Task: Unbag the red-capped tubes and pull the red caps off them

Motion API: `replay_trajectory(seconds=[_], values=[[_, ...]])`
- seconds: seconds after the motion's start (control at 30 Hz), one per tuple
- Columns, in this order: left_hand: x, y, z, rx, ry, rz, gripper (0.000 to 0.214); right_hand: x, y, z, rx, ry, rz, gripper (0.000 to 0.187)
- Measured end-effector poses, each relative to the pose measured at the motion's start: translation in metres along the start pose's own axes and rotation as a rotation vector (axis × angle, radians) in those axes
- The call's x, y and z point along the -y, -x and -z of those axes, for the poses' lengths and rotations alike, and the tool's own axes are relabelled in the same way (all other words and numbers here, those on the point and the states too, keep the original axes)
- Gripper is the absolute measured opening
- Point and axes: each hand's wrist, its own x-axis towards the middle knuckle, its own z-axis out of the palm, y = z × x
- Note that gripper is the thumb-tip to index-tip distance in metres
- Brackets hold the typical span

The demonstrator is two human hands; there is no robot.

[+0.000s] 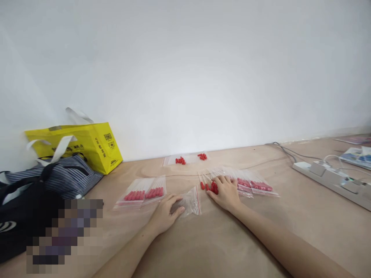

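My left hand (165, 213) rests low over the table, thumb and fingers curled around the near edge of a clear zip bag (191, 204) with a red seal line. No sticks show inside this bag. My right hand (226, 192) lies palm down with fingers apart over loose pale sticks with red tips (213, 188), touching them; part of the pile is hidden under it. Beside it on the right are filled zip bags (261, 186) of red-tipped sticks. Two more filled bags (154, 192) lie beyond my left hand.
Near the wall, another clear bag (191, 160) lies under two small groups of red tips. A yellow bag (100, 148), a striped bag (72, 175) and a black bag (26, 216) stand at left. A white power strip (333, 181) with cables sits at right, near papers (358, 156).
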Motion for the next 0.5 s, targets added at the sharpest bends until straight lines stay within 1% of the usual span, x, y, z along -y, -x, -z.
replay_trajectory(seconds=[0.03,0.1,0.37,0.5], values=[[0.0003,0.0,-0.0001,-0.001,-0.001,-0.003,0.023,-0.0001,0.0007,0.0009,0.008,0.02,-0.01,0.031],[0.0012,0.0,-0.0003,-0.008,-0.006,-0.01,0.023,-0.0008,0.0019,0.002,0.025,0.027,-0.01,0.033],[0.0026,0.0,-0.0011,-0.015,-0.033,-0.02,0.022,0.0038,-0.0028,-0.004,0.042,-0.133,0.039,0.014],[0.0021,0.0004,0.0001,0.027,-0.079,-0.03,0.029,0.0054,-0.0041,-0.0047,0.057,-0.196,0.118,0.015]])
